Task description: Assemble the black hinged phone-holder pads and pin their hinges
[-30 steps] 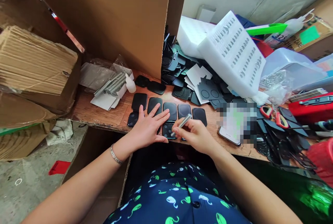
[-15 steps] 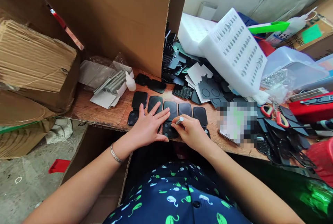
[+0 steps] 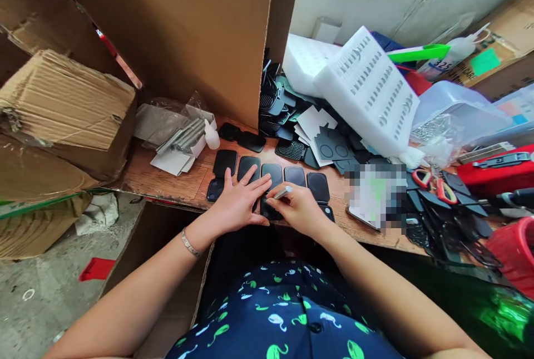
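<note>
A row of black folding cases point(image 3: 318, 185) lies opened out along the front of the wooden bench, their flat square lids toward the back. My left hand point(image 3: 236, 200) rests palm down with fingers spread over the cases left of centre, partly covering them. Pinched in my right hand point(image 3: 303, 210) is a short silver rod point(image 3: 284, 192), tilted over the lower half of the middle case point(image 3: 271, 212). The rod's lower end is hidden by my fingers. Round spots show in the lower half of the rightmost case point(image 3: 327, 211).
Behind the row stand a small white bottle point(image 3: 212, 136) and a bundle of silver rods point(image 3: 178, 137). White foam blocks point(image 3: 369, 92) lean over a heap of black parts. Scissors point(image 3: 446, 191) and a pixelated phone-like object point(image 3: 371, 200) lie to the right. A cardboard panel point(image 3: 187, 30) rises behind.
My right hand has shifted slightly left over the middle case, and the silver rod now leans more. My left hand stays flat on the cases. The camera view has moved a little.
</note>
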`<state>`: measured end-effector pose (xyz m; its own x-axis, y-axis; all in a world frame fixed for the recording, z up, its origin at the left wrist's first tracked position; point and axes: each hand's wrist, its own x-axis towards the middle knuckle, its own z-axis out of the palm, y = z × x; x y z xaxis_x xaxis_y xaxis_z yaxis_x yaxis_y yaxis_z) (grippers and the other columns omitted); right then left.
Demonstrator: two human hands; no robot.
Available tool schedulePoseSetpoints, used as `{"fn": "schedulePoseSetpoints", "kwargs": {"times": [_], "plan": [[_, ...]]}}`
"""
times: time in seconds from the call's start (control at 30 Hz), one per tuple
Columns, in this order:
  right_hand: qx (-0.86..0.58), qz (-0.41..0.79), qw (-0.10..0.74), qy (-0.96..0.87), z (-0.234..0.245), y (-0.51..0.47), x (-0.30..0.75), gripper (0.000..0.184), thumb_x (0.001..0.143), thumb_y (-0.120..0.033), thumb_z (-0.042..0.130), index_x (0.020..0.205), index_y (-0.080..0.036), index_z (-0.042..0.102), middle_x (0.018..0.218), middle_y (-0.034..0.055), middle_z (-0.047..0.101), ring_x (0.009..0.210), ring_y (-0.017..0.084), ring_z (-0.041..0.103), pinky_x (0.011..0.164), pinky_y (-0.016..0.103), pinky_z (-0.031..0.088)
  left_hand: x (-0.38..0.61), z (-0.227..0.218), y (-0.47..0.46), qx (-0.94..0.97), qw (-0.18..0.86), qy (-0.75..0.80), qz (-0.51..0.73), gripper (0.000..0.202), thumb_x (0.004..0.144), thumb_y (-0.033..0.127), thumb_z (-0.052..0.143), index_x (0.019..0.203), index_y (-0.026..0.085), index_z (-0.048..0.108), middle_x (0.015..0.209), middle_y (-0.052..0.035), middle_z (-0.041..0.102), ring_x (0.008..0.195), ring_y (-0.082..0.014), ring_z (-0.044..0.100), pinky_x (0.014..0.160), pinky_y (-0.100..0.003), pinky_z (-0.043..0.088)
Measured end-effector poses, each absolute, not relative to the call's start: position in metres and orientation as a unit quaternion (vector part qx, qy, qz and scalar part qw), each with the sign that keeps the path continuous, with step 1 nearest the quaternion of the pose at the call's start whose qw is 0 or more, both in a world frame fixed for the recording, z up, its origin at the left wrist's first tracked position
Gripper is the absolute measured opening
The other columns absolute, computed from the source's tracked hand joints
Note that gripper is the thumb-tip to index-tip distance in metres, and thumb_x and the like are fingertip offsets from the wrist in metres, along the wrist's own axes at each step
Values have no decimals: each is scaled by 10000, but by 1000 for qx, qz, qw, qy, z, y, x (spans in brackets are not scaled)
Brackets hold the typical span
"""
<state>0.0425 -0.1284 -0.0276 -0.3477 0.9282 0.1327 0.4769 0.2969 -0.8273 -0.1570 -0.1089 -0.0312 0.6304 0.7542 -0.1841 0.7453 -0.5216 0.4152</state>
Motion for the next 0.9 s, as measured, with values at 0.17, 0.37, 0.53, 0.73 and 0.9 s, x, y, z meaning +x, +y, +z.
{"fn": "schedulePoseSetpoints", "kwargs": {"times": [0.17, 0.37, 0.53, 0.73, 0.9], "plan": [[-476, 281, 276, -786, -39, -121, 22, 101, 889, -101, 623, 856, -179, 678, 897, 76, 702, 800, 181, 656, 737, 293, 514, -159, -31, -108, 874, 237, 424, 12, 944, 775, 538, 798, 1560, 386, 297, 1640, -72, 324, 1562, -391, 51, 1057, -857, -88], [-455, 513, 205, -698, -18, -126, 32, 154, 926, -238, 620, 786, -177, 635, 693, 21, 682, 589, 150, 633, 571, 256, 504, -160, -34, -106, 884, 206, 420, 5, 865, 822, 521, 755, 1556, 346, 331, 1639, -91, 323, 1557, -412, 57, 1047, -865, -83], [-484, 423, 305, -703, -24, -134, 50, 105, 916, -250, 639, 853, -175, 675, 734, 19, 680, 635, 144, 621, 615, 260, 489, -159, -35, -106, 892, 191, 410, 12, 893, 805, 584, 751, 1555, 320, 345, 1638, -112, 317, 1552, -423, 83, 1058, -853, -92], [-456, 287, 281, -794, -39, -135, 43, 98, 913, -145, 632, 825, -176, 663, 829, 51, 663, 734, 158, 622, 682, 270, 478, -157, -29, -106, 890, 187, 415, -5, 881, 800, 563, 765, 1545, 320, 364, 1633, -107, 329, 1553, -416, 94, 1060, -859, -73], [-442, 297, 266, -804, -38, -136, 43, 94, 914, -144, 651, 826, -176, 657, 813, 39, 653, 711, 150, 619, 668, 261, 470, -156, -28, -104, 890, 188, 414, -11, 901, 790, 575, 768, 1547, 308, 360, 1630, -107, 328, 1553, -414, 95, 1055, -860, -84]]}}
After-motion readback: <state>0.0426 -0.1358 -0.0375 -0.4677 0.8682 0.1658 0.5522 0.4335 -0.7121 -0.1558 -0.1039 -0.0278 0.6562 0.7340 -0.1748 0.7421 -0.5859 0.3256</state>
